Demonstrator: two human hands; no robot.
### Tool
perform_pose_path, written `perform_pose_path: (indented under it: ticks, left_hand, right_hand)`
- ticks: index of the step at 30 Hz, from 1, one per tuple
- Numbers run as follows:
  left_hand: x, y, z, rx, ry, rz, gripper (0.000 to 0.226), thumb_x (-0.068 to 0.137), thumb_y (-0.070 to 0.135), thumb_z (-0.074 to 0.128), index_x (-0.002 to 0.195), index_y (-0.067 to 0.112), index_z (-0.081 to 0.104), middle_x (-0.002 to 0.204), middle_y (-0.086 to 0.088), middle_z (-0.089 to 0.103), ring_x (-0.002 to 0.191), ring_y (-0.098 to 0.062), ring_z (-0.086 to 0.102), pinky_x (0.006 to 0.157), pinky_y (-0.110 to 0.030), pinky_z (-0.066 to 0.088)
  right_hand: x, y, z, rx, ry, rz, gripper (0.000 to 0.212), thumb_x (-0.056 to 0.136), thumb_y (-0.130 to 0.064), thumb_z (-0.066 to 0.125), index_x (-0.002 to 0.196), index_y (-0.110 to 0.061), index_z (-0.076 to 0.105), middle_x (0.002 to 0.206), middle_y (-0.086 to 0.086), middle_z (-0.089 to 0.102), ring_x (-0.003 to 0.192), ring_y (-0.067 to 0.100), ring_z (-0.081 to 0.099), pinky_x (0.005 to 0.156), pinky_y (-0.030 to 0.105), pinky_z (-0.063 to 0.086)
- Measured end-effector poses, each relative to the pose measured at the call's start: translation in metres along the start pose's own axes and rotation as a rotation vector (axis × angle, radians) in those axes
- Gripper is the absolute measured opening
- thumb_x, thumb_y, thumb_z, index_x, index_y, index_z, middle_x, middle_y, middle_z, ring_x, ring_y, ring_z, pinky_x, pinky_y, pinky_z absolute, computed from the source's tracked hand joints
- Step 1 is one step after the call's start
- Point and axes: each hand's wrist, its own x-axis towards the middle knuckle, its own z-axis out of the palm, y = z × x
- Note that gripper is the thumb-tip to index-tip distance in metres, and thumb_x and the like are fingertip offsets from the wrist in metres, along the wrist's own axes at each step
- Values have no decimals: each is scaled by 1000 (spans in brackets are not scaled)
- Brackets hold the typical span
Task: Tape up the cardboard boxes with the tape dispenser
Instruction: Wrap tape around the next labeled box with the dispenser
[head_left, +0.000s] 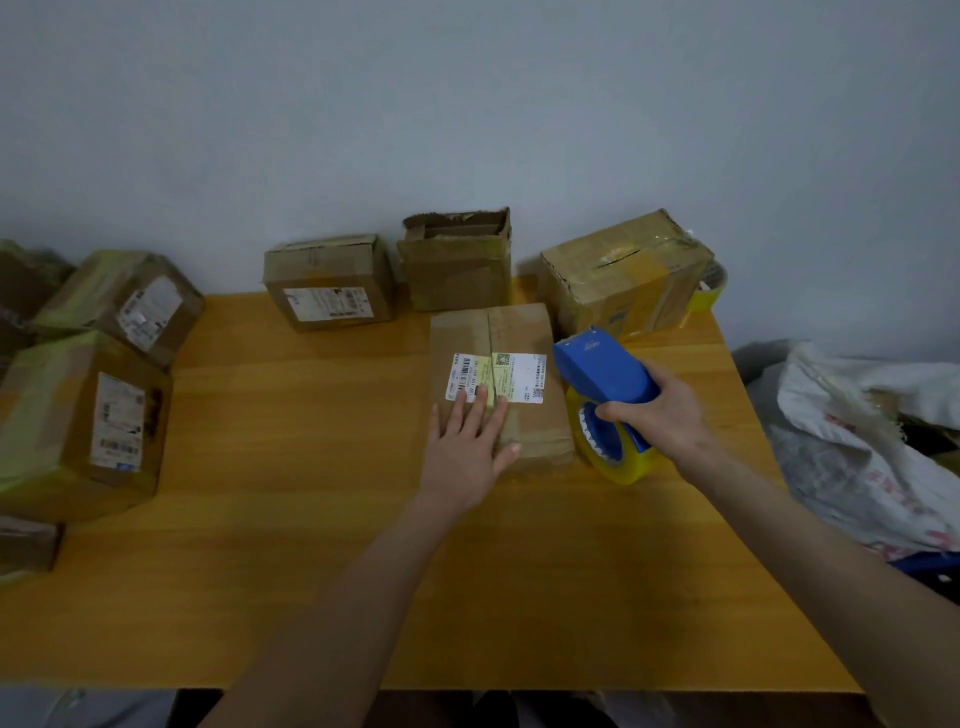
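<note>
A flat cardboard box (519, 332) with a white shipping label lies in the middle of the wooden table (311, 571). My left hand (467, 447) rests flat on its near left part, fingers straight, reaching the label. My right hand (665, 410) grips the blue tape dispenser (602, 374), which carries a yellowish tape roll (618, 462). The dispenser is just right of the box, its head pointing away from me, beside the box's right edge.
Three more boxes stand at the back: a labelled one (327, 280), an open-topped one (457, 260) and a yellow-taped one (623, 275). Taped boxes (88, 415) are stacked at the left edge. A white sack (872, 447) lies right of the table.
</note>
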Motion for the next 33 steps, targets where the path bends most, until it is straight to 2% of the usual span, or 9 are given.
perform_pose_path:
  ticks: [7,13,16,18,20,22,27,31,33]
  left_hand:
    - [-15,-3,-2,12,-31,39,66,92,65,3,145,34,-21,155,2,-23,145,-23,-19,115,-48,-13]
    - [-26,3,-8,-16,-80,14,68,94,64,9,150,32,-15,156,1,-21,146,-24,-16,114,-47,-13]
    - [-26,13,-33,-482,-6,-75,66,99,56,25,154,22,14,160,0,15,146,-22,18,118,-44,20]
    - [-26,19,-60,-1021,68,-237,58,100,49,34,147,15,35,143,1,46,127,-16,47,100,-29,42]
    - [-29,22,-85,-1412,-5,-347,54,99,51,34,136,14,46,129,1,56,110,-14,56,84,-26,48]
    - [-34,21,-99,-1631,-149,-384,56,97,57,34,130,15,49,124,-1,61,108,-18,60,85,-32,51]
    - [-42,20,-106,-1725,-175,-436,35,95,37,54,114,7,61,92,-2,73,88,-14,68,75,-28,55]
    - [-43,15,-101,-1650,-53,-503,6,94,12,59,96,11,64,87,-6,68,74,-12,62,72,-26,54]
    - [-43,12,-96,-1560,-8,-502,9,94,11,59,87,13,65,86,-5,68,71,-10,62,65,-22,54]
  right_hand:
    - [-1,-12,-27,-98,-27,-17,72,69,-25,84,131,-24,47,114,-3,55,102,20,56,84,39,51]
    - [-11,-44,-67,-126,-241,-97,56,69,-11,84,116,-19,55,110,2,59,98,19,60,78,30,52]
    - [-19,-59,-76,-210,-330,-179,55,69,-14,86,116,-25,59,109,-3,62,100,16,62,85,31,53]
    - [-29,-69,-77,-237,-374,-225,55,71,-14,85,116,-29,59,109,-7,62,99,11,62,80,25,53]
    - [-36,-75,-77,-243,-399,-259,54,72,-13,84,118,-29,59,109,-8,62,98,9,62,80,24,53]
    - [-42,-80,-74,-250,-423,-276,54,73,-11,83,117,-31,59,109,-8,62,99,10,62,83,26,53]
    - [-49,-85,-63,-297,-470,-316,58,71,-10,84,115,-31,54,108,-9,59,96,7,60,72,15,51]
    - [-49,-82,-53,-388,-465,-351,59,67,-17,87,112,-32,52,103,-13,58,90,3,60,66,10,49]
    - [-49,-81,-47,-496,-460,-391,62,65,-29,89,112,-38,50,103,-16,58,91,2,59,67,12,49]
